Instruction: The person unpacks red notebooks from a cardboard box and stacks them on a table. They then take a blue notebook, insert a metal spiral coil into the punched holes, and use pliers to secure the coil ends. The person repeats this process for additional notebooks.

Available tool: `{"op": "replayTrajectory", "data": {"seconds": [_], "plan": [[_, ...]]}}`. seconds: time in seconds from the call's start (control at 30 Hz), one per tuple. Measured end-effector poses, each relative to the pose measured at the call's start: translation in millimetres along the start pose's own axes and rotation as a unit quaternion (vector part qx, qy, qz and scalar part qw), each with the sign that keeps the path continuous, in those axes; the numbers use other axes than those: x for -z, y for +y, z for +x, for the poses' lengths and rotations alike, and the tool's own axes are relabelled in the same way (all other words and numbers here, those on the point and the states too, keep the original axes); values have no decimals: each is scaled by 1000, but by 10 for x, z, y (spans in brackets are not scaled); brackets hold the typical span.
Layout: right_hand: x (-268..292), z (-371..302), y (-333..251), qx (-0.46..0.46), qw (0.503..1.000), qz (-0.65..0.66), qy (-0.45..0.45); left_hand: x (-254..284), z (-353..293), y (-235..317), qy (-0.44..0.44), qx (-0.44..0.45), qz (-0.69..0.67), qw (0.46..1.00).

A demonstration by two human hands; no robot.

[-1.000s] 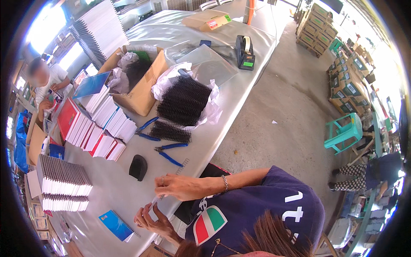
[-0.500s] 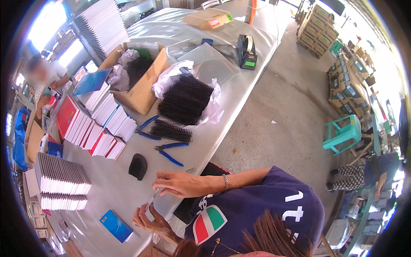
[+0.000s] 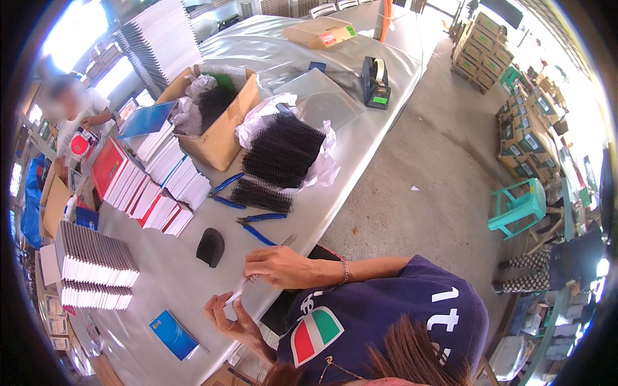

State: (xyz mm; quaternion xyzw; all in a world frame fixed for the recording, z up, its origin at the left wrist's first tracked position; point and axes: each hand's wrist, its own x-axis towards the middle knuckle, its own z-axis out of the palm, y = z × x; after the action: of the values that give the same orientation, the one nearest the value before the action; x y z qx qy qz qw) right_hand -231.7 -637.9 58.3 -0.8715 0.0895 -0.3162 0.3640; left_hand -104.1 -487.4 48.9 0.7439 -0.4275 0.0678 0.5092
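Just over the near edge of the table, my left hand and my right hand are close together. Between them is a thin, pale, flat thing, seen almost edge-on; its kind does not show. My left fingers and thumb pinch its lower end. The right fingers curl over its upper end and hide it. A loose wire coil lies just beyond my right hand. Nearby are blue-handled pliers and a black rounded block. Left of my left hand lies a blue spiral notebook.
Black binding coils lie on paper beside a second blue-handled tool. Stacked notebooks, unbound books, an open carton and a tape dispenser occupy the table. A co-worker is across it. A green stool stands right.
My view has shifted slightly. Both hands stay on the pale thing, with my right hand a little farther from the black block. The co-worker's red item has turned and shows more of its face.
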Motion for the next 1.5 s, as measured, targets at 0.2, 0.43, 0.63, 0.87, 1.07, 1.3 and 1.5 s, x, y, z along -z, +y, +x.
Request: {"op": "replayTrajectory", "data": {"seconds": [0.2,0.43,0.63,0.87,1.07,1.3,1.5], "plan": [[231,57,115,23,996,-81,42,-70,84,56,-113,-46,62,991],[316,-13,158,21,994,-88,59,-145,161,224,-197,-52,42,978],[359,-32,156,41,988,-93,117,-190,209,234,-128,-65,30,989],[669,66,59,132,947,-123,264,-303,600,375,18,-306,145,941],[704,57,9,124,928,-153,317,-474,757,396,150,-380,183,895],[640,65,22,111,933,-149,308,-423,750,363,114,-370,177,905],[623,205,-117,-13,932,-146,331,-370,826,298,0,-3,-234,972]]}}
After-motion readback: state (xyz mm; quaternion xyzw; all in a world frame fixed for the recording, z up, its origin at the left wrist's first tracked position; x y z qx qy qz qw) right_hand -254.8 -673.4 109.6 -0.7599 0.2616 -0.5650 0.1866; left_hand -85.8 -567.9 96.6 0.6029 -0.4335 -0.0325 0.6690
